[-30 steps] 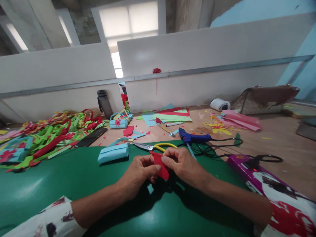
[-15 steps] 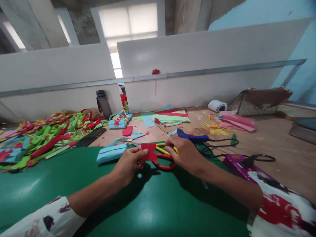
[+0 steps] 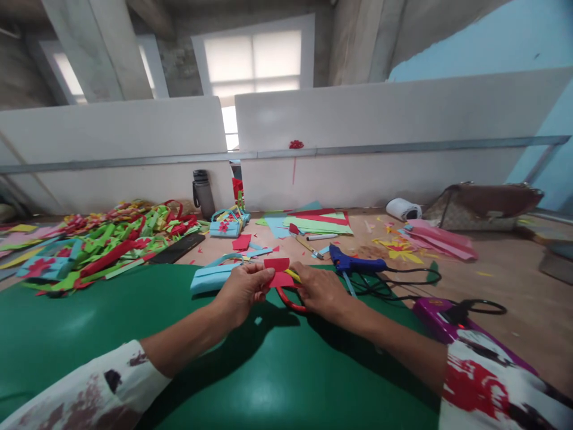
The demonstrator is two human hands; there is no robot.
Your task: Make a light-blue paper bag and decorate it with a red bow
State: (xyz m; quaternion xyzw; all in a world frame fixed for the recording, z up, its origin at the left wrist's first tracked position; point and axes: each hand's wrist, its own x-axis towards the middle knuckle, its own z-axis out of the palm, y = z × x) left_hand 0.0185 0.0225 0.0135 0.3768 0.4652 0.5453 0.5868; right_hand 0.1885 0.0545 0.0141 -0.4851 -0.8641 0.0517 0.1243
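A small folded piece of red paper (image 3: pixel 280 279) is pinched between the thumb and fingers of my left hand (image 3: pixel 244 289). Close to its right edge, my right hand (image 3: pixel 324 292) is closed around scissors with a red handle loop (image 3: pixel 290 301); its fingers cover much of the handle. A yellow handle (image 3: pixel 293 275) shows between the paper and my right fingers. Whether red and yellow belong to one pair I cannot tell. Behind my left hand lies a light blue paper bag (image 3: pixel 210 278). The blue glue gun (image 3: pixel 356 261) rests beyond my right hand.
A heap of green and red strips (image 3: pixel 134 230) spreads on the left, beside a black phone (image 3: pixel 178 248). A grey bottle (image 3: pixel 203 194) stands against the white board. Right of me lie a purple power strip (image 3: pixel 441 316), cables, pink paper (image 3: pixel 443 237) and a handbag (image 3: pixel 487 206).
My right hand has moved left, toward the red paper, and its fingers have closed in. The red handle shifted left with it. The paper now shows a bend across it. The view has tilted up slightly.
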